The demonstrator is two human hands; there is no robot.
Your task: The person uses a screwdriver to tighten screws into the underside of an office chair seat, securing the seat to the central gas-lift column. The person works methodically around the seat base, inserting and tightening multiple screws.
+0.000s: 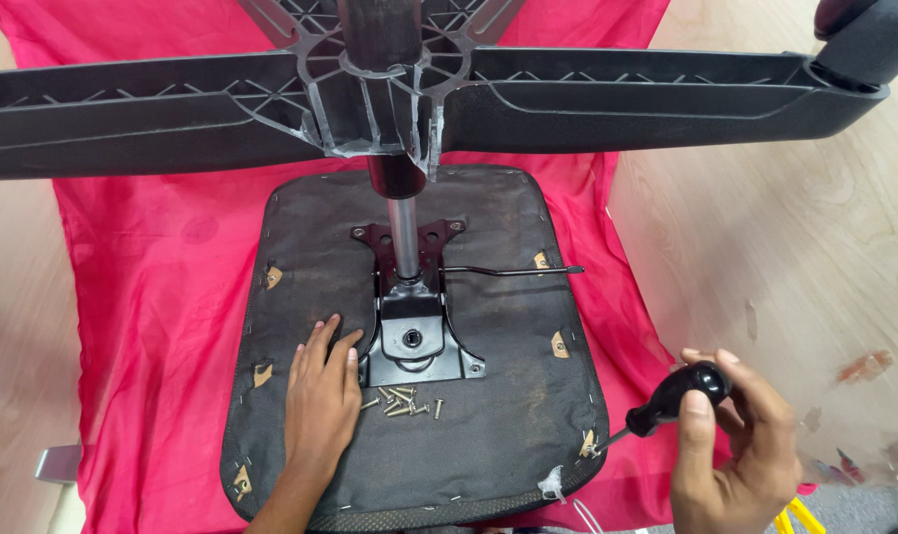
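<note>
An office chair lies upside down; its black fabric seat underside (pixel 489 396) faces up on a red cloth (pixel 142 297). A black metal mounting plate (pixel 414 341) with a gas cylinder (pixel 403 232) rises to the star base (pixel 587 99). My left hand (pixel 320 396) rests flat on the seat just left of the plate, fingers together, next to several loose screws (pixel 404 400). My right hand (pixel 736 450) grips the black handle of a screwdriver (pixel 672 396), its tip at the seat's near right corner.
A thin black lever (pixel 513 269) sticks out right from the plate. A caster wheel (pixel 864 35) sits at the base arm's far right end. Light wooden floor (pixel 795 227) surrounds the cloth. Yellow items (pixel 800 516) lie at the bottom right.
</note>
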